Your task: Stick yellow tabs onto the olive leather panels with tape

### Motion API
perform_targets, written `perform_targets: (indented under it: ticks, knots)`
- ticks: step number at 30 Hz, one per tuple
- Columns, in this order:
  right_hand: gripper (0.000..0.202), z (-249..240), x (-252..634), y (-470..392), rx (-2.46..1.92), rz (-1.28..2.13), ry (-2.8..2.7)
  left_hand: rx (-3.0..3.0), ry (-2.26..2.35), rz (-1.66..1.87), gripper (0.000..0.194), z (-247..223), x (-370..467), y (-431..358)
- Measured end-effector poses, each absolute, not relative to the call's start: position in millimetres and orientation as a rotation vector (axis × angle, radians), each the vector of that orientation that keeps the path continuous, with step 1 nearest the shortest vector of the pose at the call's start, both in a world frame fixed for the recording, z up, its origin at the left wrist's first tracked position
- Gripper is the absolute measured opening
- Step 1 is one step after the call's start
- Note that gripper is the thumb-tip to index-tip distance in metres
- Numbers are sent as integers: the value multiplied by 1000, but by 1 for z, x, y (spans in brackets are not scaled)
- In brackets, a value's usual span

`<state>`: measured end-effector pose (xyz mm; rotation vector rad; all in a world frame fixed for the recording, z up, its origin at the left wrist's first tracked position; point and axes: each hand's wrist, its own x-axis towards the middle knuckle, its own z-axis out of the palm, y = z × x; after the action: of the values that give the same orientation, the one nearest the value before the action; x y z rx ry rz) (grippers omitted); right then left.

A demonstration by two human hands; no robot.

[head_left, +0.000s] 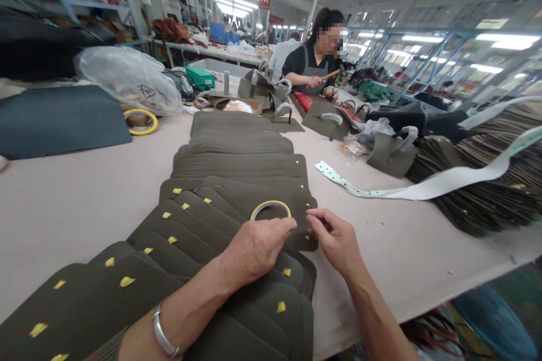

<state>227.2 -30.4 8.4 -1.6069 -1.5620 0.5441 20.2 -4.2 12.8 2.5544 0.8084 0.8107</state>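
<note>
My left hand point(256, 245) is closed on a thin roll of yellow tape point(290, 211), which stands up behind the knuckles. Thumb and fingers of my right hand point(339, 242) come together in a pinch at the right edge of a dark olive panel point(249, 203); what lies between the fingertips is too small to make out. Small metal studs point(307, 237) line that edge. The panels overlap in a long fanned row under both hands. Bits of yellow tape point(127, 281) are stuck on many of them, including one point(281, 307) near my left forearm.
A white strip with holes point(359, 192) runs right toward a thick stack of dark pieces point(486, 180). Olive bag parts with wrapped handles point(328, 118) lie at the back, where a co-worker point(315, 62) holds a stick-like tool. Another tape roll point(153, 125) and plastic bag point(127, 76) are at left.
</note>
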Motion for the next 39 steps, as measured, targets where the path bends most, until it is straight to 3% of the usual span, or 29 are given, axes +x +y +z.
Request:
perform_targets:
  ticks: [3,7,14,20,23,26,31,33,39]
  knots:
    - [24,15,217,-49,-1399,744,-1591,2564,758,797,35,17,21,-9]
    - [22,21,210,-58,-1295,601,-1744,2615,795,755,52,16,26,-13]
    - [16,16,208,-60,-1267,380,-1887,2621,857,685,40,15,29,-17]
    - [17,8,205,-59,-1299,111,-1927,2612,904,708,16,14,31,-17]
    - [17,8,201,-60,-1327,46,-1874,2621,944,732,16,14,33,-16]
    - [15,9,194,-61,-1408,188,-1725,2664,972,785,19,12,34,-15]
    - [19,3,194,-51,-1454,918,-1081,2741,847,1033,23,12,38,-18]
    - [26,0,206,-47,-1451,1060,-903,2748,838,1054,24,11,40,-19]
    - [36,-4,247,-49,-1640,1081,-1113,2843,1080,566,13,7,41,-10]
